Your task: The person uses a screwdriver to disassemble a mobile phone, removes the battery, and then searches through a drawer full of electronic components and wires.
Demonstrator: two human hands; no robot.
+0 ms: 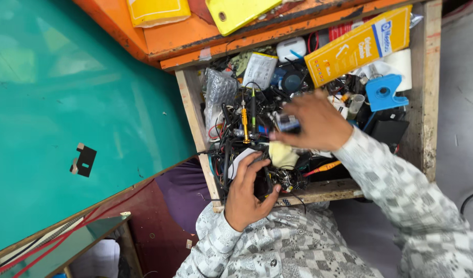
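This is a small electronics repair workshop. An open wooden drawer (195,110) under a worn orange worktop (180,36) is crammed with tangled black wires (231,144), a gold-handled precision screwdriver (244,122), a blue plastic tool (383,92), bubble wrap (219,90) and a yellow parts box (357,45).

We see a teal worktop (66,92) with an orange edge (159,38), an open wooden drawer (193,113) pulled out beneath it, and grey floor (460,113) at right, evenly lit.
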